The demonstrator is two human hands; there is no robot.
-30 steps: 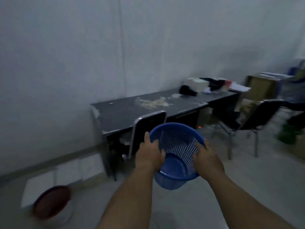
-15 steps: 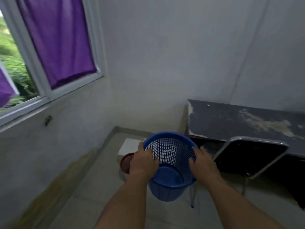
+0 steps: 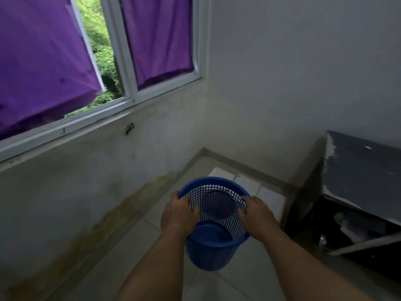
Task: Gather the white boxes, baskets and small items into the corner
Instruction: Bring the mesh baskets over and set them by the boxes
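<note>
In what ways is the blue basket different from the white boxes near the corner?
The blue basket is round with a mesh wall; the white boxes are flat and plain. The basket is held up by the left hand and right hand; the boxes lie on the floor.

Basket (image 3: 210, 255) is blue plastic w/ a slight sheen, open mesh up top, solid smooth base. Curtains (image 3: 160, 40) are purple cloth, matt. Window frame (image 3: 123, 61) smooth white, prob painted metal. Wall (image 3: 282, 83) matt paint, blotchy yellow stains low down. Floor (image 3: 121, 257) pale smooth tile. Surface (image 3: 364, 170) dark laminate, edge chipped pale. White boxes (image 3: 247, 183) look like matt card.
</note>
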